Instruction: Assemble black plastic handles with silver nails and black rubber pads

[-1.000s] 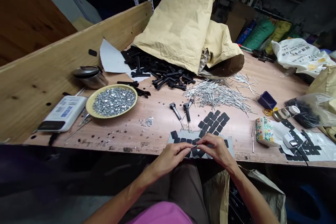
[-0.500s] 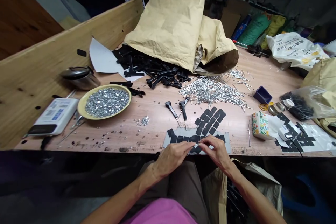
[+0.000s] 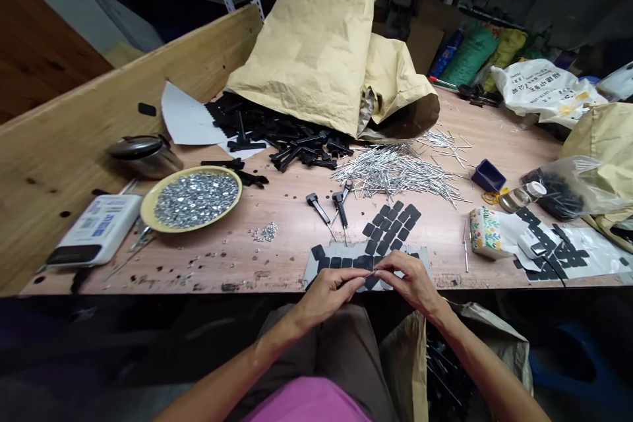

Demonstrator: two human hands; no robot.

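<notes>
My left hand (image 3: 332,291) and my right hand (image 3: 406,280) meet fingertip to fingertip at the table's front edge. Both are closed in a pinch around something small and thin that I cannot make out. Under and behind the fingers lies a grey sheet (image 3: 309,270) bearing rows of black rounded pads (image 3: 390,227). Just beyond it, black-headed parts with metal rods (image 3: 319,208) rest on the table. Farther back spreads a heap of thin metal rods (image 3: 400,171). To the left are a small pile of metal nuts (image 3: 268,231) and a yellow plate (image 3: 148,217) heaped with small metal pieces.
A large paper sack (image 3: 306,46) stands over a pile of black plastic parts (image 3: 297,145). At left are a white scale-like box (image 3: 96,224), a metal pot (image 3: 148,157) and a wooden side board (image 3: 123,72). A blue tray (image 3: 488,176) and a floral box (image 3: 484,231) sit right.
The left fingers have shifted, with the thumb now more visible below the index finger. Both hands stay together at the sheet. The whole view has tilted slightly.
</notes>
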